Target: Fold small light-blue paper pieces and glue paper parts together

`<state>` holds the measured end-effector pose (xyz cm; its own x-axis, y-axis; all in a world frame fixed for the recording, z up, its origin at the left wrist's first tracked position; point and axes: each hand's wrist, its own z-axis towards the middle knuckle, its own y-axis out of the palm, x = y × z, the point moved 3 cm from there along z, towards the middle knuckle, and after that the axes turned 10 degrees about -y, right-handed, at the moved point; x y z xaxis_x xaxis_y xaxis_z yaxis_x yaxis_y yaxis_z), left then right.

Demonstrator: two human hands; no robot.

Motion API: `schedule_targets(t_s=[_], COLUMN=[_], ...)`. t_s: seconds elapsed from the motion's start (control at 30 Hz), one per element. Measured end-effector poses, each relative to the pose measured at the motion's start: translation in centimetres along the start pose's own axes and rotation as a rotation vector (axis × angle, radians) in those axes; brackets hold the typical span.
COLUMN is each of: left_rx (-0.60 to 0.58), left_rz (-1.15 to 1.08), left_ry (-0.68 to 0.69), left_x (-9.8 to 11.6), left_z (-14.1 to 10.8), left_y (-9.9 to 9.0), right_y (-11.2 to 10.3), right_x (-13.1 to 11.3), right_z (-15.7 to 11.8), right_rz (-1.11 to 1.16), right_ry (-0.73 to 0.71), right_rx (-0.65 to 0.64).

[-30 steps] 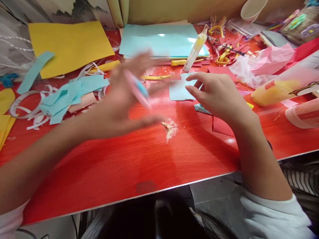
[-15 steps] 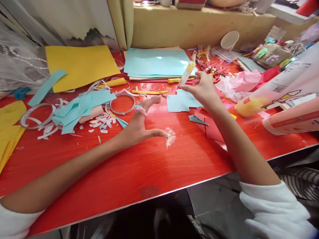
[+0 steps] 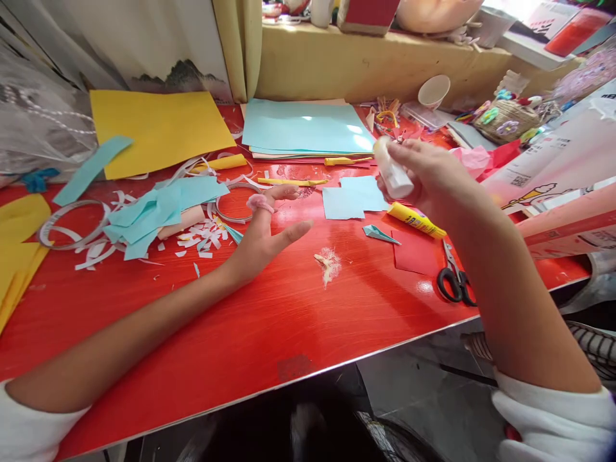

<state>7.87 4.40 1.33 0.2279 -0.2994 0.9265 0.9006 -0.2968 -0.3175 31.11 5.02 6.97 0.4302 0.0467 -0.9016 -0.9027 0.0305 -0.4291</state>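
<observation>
My right hand point(image 3: 430, 170) is wrapped around a small whitish tube-shaped bottle point(image 3: 395, 174) with a yellowish end, tilted above the table. My left hand point(image 3: 272, 224) hovers over the red table with thumb and fingers apart, holding nothing; a pink ring-like band is on a finger. Just right of its thumb lies a frayed cream tuft of fibres point(image 3: 328, 265). Below my right hand are blue paper squares point(image 3: 344, 203), a folded blue paper cone point(image 3: 380, 234), a yellow glue tube point(image 3: 416, 220), a red paper square point(image 3: 414, 251) and black-handled scissors point(image 3: 455, 282).
Blue paper strips point(image 3: 158, 212), white paper scraps point(image 3: 205, 237) and tape rolls point(image 3: 74, 224) lie on the left. Behind are a yellow sheet point(image 3: 158, 131) and a stack of blue sheets point(image 3: 305, 127). A paper cup point(image 3: 434, 92) and decorated basket point(image 3: 500, 120) stand back right.
My right hand has taken up the bottle and moved it right and nearer, tilting it the other way. My left thumb has lifted off the tuft. The scissors and glue tube have come into view.
</observation>
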Motion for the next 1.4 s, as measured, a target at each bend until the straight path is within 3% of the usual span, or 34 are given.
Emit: schedule_targets(t_s=[0.1, 0.3, 0.37, 0.43, 0.5, 0.57, 0.67, 0.8, 0.87, 1.0, 1.07, 1.17, 1.27, 1.4], left_rx=[0.016, 0.026, 0.026, 0.024, 0.020, 0.016, 0.016, 0.016, 0.018, 0.024, 0.029, 0.035, 0.038, 0.038], left_rz=[0.010, 0.055, 0.057, 0.057, 0.051, 0.049, 0.063, 0.064, 0.059, 0.061, 0.069, 0.083, 0.083, 0.092], left_ry=[-0.008, -0.007, -0.017, -0.028, -0.034, -0.033, -0.028, -0.040, -0.040, -0.026, -0.022, -0.019, -0.004, 0.021], left_x=[-0.2, 0.1, 0.2, 0.2, 0.2, 0.2, 0.3, 0.3, 0.3, 0.3, 0.3, 0.3, 0.2, 0.2], left_z=[0.0, 0.0, 0.0, 0.0, 0.0, 0.0, -0.1, -0.1, -0.1, 0.0, 0.0, 0.0, 0.0, 0.0], left_y=[0.0, 0.0, 0.0, -0.1, 0.0, 0.0, 0.1, 0.0, 0.0, 0.0, 0.0, 0.0, 0.0, 0.0], right_y=[-0.2, 2.7, 3.9, 4.9, 5.6, 5.9, 5.8, 5.7, 6.1, 7.3, 8.1, 9.1, 9.8, 8.9], right_x=[0.8, 1.2, 1.3, 1.5, 1.8, 2.1, 1.6, -0.4, -1.2, -1.7, -1.7, -1.3, -0.7, -1.9], right_z=[-3.6, -9.5, -10.4, -10.6, -10.2, -9.4, -8.0, -6.5, -5.9, -5.2, -5.0, -4.9, -5.1, -5.9], right_rz=[0.129, 0.456, 0.662, 0.836, 0.876, 0.761, 0.372, -0.032, 0.022, 0.539, 0.683, 0.698, 0.738, 0.729], right_ry=[0.107, 0.191, 0.213, 0.172, 0.132, 0.128, 0.055, -0.149, -0.248, -0.309, -0.302, -0.285, -0.174, -0.127], right_rx=[-0.024, -0.513, -0.700, -0.774, -0.696, -0.514, -0.247, -0.116, -0.077, -0.028, -0.068, -0.125, -0.131, -0.169])
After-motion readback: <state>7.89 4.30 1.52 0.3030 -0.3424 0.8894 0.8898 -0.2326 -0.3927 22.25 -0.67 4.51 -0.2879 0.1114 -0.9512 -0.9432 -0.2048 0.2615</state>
